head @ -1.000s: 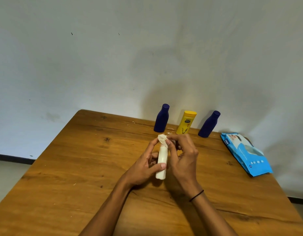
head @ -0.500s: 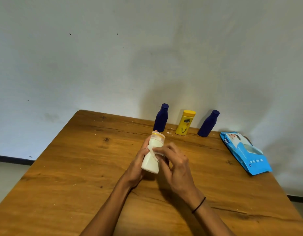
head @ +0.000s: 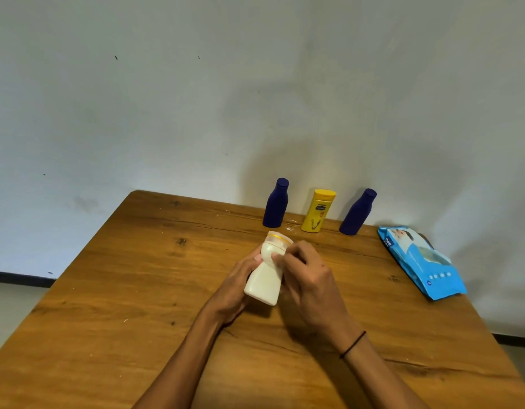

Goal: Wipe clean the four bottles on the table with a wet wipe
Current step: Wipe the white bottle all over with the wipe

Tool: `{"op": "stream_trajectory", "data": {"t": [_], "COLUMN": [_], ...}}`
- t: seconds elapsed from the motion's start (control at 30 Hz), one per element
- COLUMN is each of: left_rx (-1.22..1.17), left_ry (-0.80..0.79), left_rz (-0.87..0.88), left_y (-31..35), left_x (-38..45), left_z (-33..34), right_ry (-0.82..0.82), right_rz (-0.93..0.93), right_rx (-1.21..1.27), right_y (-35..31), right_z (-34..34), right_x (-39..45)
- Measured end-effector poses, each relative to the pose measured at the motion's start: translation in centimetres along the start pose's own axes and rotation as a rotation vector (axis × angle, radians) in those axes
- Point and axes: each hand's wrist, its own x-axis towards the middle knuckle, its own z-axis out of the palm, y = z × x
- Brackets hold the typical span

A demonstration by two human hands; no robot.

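Hands (head: 310,278) grip white bottle (head: 265,278); blue wipes pack (head: 423,265) reads "mee".

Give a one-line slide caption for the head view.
Left hand holds a white bottle while the right hand rubs its neck; three bottles wait by the wall.

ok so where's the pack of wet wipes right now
The pack of wet wipes lies flat at the table's far right edge, just right of the right-hand blue bottle.
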Motion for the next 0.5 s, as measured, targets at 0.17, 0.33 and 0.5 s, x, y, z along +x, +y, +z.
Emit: {"op": "stream_trajectory", "data": {"t": [0.17,0.33,0.5], "left_rx": [0.039,-0.070,-0.178], "left_ry": [-0.010,0.030,0.071], "left_rz": [0.005,0.006,0.008], "left_y": [0.2,0.4,0.4], "left_x": [-0.2,-0.4,-0.1], "left_z": [0.0,-0.1,-0.3], "right_ry": [0.115,0.062,-0.200], "right_rz": [0.230,0.190,-0.083], "right_rx": [0.077,0.168,0.136], "right_y": [0.0,-1.2,-1.7], "right_z": [0.7,0.9,-0.3], "right_x": [2.1,1.5,-1.4]}}
